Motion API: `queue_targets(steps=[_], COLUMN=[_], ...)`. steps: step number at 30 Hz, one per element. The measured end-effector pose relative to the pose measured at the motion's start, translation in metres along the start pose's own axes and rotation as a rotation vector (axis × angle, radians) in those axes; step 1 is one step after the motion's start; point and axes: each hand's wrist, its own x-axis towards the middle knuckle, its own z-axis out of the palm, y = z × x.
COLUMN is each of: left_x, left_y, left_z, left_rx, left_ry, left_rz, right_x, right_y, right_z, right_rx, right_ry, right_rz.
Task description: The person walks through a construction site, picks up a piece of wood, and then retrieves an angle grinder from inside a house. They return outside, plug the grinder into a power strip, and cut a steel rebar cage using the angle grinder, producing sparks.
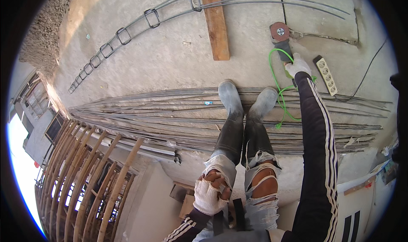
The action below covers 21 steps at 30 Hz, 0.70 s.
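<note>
My right hand [298, 66], in a white knit glove, reaches out and is closed on the rear of an angle grinder [282, 47]. The grinder lies on the concrete with its reddish-brown disc [280, 31] facing up, pointing away from me. A bright green cord [270, 62] loops from beside my hand back over the rods, its plug [278, 126] lying loose near my boot. To the right sits a white power strip [327, 75]. My left hand [210, 195], in a fingertipless white glove, rests curled by my left knee; whatever it may hold is hidden.
Long steel rods [170, 110] lie in a layer under and around my rubber boots [231, 98]. Beyond them stretches a rebar cage [123, 36] with square ties, crossing a wooden beam [217, 31]. Bamboo poles [85, 174] stand at the left past a ledge.
</note>
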Motion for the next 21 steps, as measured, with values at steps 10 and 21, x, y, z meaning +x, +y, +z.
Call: queue_targets(steps=[10, 21], left_x=[-0.025, -0.135], left_y=[0.006, -0.029], left_z=[0.02, 0.017], left_rx=[-0.231, -0.258], left_ry=[0.331, -0.119], left_rz=[-0.118, -0.66], right_x=[-0.212, -0.521], right_y=[-0.003, 0.009], right_z=[0.014, 0.081], right_rx=[0.231, 0.574], right_ry=[0.449, -0.249], right_rz=[-0.371, -0.177])
